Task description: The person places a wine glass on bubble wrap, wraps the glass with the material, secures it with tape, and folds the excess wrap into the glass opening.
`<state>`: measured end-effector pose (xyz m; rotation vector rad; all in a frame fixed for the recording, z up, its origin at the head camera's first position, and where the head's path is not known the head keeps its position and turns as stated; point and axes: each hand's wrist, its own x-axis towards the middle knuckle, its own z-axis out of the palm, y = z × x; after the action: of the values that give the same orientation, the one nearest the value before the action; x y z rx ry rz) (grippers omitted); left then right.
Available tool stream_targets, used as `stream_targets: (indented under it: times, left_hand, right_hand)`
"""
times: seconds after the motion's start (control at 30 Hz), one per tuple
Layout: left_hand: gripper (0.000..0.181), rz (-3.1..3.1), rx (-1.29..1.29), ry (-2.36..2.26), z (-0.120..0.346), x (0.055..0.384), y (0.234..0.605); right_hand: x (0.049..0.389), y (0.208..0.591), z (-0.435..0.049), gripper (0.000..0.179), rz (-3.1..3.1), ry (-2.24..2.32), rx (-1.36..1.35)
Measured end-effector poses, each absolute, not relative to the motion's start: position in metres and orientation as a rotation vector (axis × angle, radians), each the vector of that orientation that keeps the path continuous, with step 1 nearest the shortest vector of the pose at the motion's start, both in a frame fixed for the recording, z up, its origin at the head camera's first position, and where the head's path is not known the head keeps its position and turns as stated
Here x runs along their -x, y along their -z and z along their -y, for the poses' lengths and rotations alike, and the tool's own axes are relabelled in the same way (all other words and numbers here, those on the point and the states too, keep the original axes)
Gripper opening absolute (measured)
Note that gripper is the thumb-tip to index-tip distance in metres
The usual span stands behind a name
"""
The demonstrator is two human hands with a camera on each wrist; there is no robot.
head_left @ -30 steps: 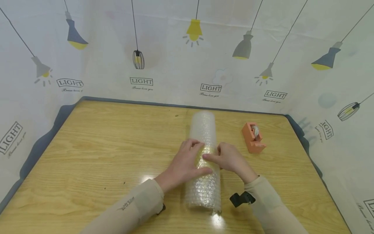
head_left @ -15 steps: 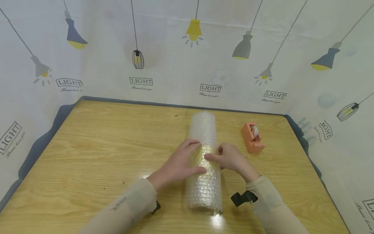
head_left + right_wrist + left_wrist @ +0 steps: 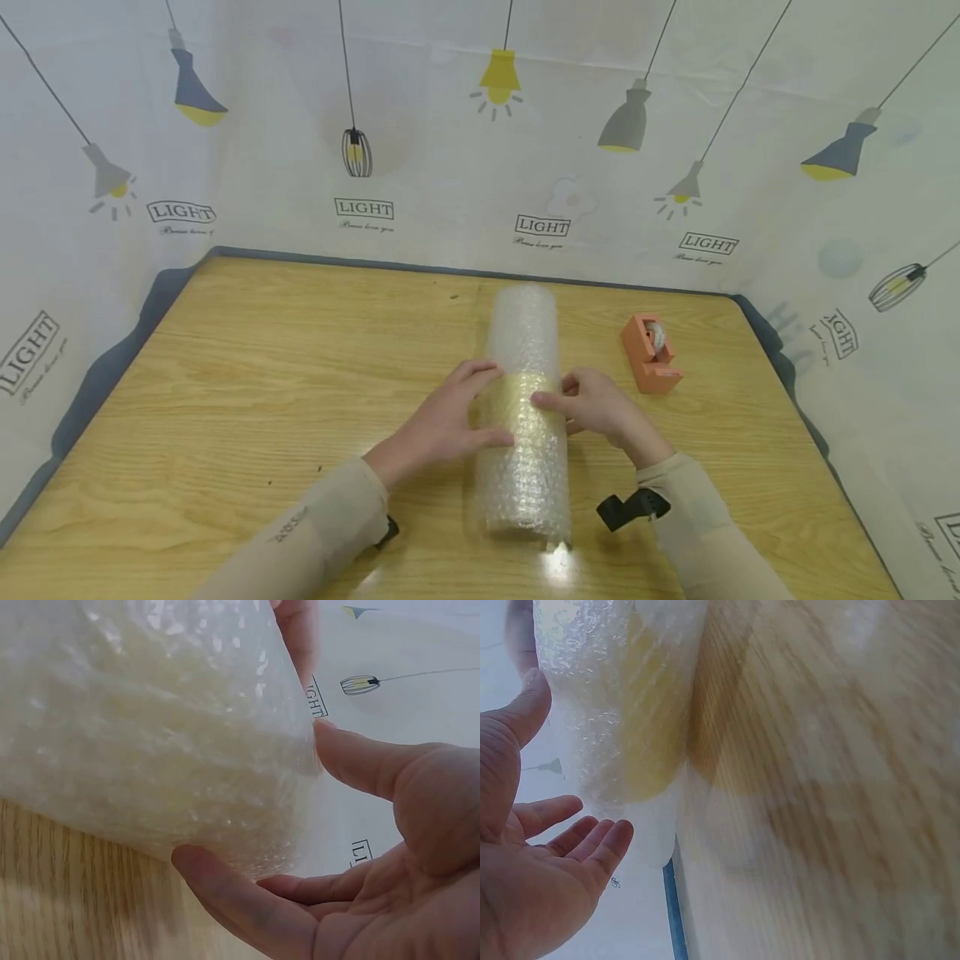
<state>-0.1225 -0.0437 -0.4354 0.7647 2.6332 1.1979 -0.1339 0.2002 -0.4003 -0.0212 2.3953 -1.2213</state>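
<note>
A roll of bubble wrap point(image 3: 525, 487) lies lengthwise on the wooden table, with something yellow point(image 3: 652, 720) showing dimly through its middle; its kind is hidden by the wrap. On the roll's left side is my left hand point(image 3: 438, 417), thumb and fingers spread and extended; in the left wrist view the fingers look relaxed at the wrap, and I cannot tell whether they all touch it. My right hand point(image 3: 603, 408) holds the roll's right side, its thumb on top and its fingers point(image 3: 247, 904) curled along the lower side.
An orange tape dispenser point(image 3: 648, 354) with a roll of clear tape stands to the right of the wrap, beyond my right hand. The table point(image 3: 285, 358) is bounded at the back and sides by a white lamp-printed cloth point(image 3: 450, 167).
My left hand has drawn back to the left, off the top of the roll, uncovering more of the yellow area. The right hand has shifted slightly right and keeps its hold.
</note>
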Motion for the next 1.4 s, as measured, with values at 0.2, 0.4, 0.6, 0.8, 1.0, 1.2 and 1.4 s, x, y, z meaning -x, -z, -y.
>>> stream_targets:
  times: [0.2, 0.4, 0.6, 0.8, 1.0, 1.2, 1.4]
  left_hand:
    - [0.096, -2.628, -0.780, -1.195, 0.046, 0.123, 0.438]
    - [0.097, -2.639, -0.762, -1.224, 0.042, 0.121, 0.437]
    - [0.096, -2.667, -0.748, -1.213, 0.035, 0.117, 0.435]
    - [0.097, -2.679, -0.720, -1.217, 0.027, 0.117, 0.435]
    - [0.097, -2.706, -0.733, -1.183, 0.019, 0.117, 0.437]
    - [0.099, -2.737, -0.757, -1.123, 0.010, 0.117, 0.435]
    - [0.100, -2.751, -0.780, -1.085, 0.004, 0.116, 0.433]
  right_hand:
    - [0.135, 0.403, -0.203, 0.050, -2.292, 1.320, 0.032]
    - [0.135, 0.405, -0.206, 0.053, -2.193, 1.403, 0.082]
    - [0.138, 0.410, -0.211, 0.054, -2.087, 1.484, 0.122]
    - [0.137, 0.408, -0.215, 0.060, -2.125, 1.456, 0.139]
    - [0.131, 0.397, -0.214, 0.074, -2.280, 1.314, 0.092]
    - [0.129, 0.392, -0.212, 0.083, -2.389, 1.185, 0.064]
    - [0.127, 0.392, -0.209, 0.088, -2.470, 1.068, 0.069]
